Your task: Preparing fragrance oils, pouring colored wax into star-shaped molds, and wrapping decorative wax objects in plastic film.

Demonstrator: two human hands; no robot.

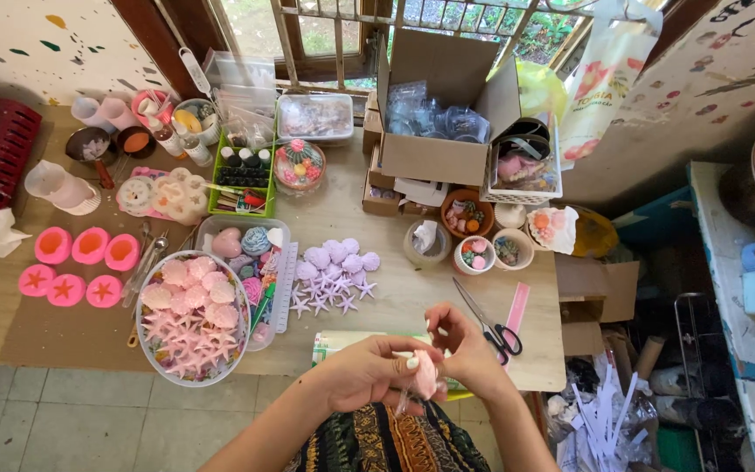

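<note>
My left hand (367, 374) and my right hand (460, 345) meet at the near edge of the wooden table (412, 293). Together they hold a small pink shell-shaped piece (425, 374) wrapped in clear plastic, the left cupping it, the right pinching at its top. Just beyond them lie black-handled scissors (489, 323) and a pink strip (516, 308). A cluster of purple shells and stars (334, 273) lies on the table ahead. A round clear bowl (192, 319) of pink shells and stars sits to the left.
Pink silicone moulds (76, 262) lie at the left. A green tray (242, 173), jars, small bowls (474, 253) and an open cardboard box (443, 105) crowd the back by the window. A white basket (524, 170) stands right of the box. Paper scraps lie on the floor at right.
</note>
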